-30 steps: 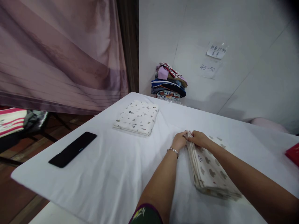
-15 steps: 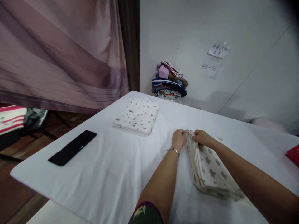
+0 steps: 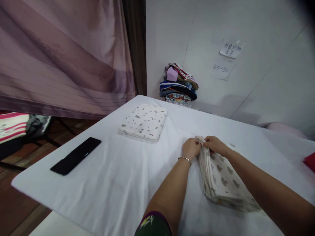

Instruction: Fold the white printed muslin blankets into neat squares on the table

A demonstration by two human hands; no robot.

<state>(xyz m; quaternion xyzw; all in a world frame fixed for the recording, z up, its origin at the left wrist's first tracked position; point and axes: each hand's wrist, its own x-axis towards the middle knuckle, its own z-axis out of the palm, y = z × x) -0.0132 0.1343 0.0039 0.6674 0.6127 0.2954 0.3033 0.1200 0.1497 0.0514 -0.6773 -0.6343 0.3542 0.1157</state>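
Observation:
A folded cream cloth with grey mouse-head prints lies on the white table in front of me. My left hand, with a bracelet on the wrist, pinches the far left corner of its layered edge. My right hand grips the same far corner from the top, fingers closed on the cloth. A second folded cloth with small dark prints lies flat further back on the left, apart from both hands.
A black phone lies near the table's left edge. A pile of coloured folded clothes sits at the far corner against the white wall. Purple curtain hangs at left. A red item shows at the right edge.
Both hands stay on the far corner of the mouse-print cloth, only shifting their fingers slightly along the layered edge. The view has moved a little.

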